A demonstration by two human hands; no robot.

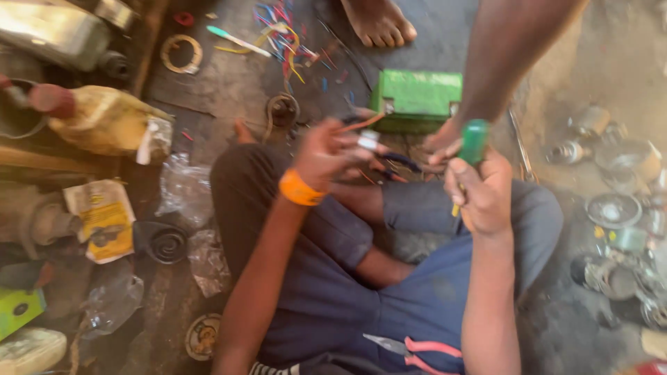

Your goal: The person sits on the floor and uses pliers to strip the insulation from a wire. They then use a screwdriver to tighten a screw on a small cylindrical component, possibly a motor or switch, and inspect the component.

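My left hand [326, 149], with an orange band on the wrist, pinches a thin orange wire [361, 123] and a small white connector [368, 139] above my lap. My right hand [485, 194] grips a green-handled screwdriver [474, 141], handle up. A green rectangular box [417, 97] lies on the ground just beyond both hands. Pliers with pink grips [417, 345] rest on my dark blue lap. The picture is blurred, so the wire ends are unclear.
Another person's leg [500, 62] and bare foot [379, 21] stand beside the green box. Loose coloured wires [281, 35] lie beyond. A yellow jug [108, 118], bags and rings crowd the left; metal parts [615, 208] lie at the right.
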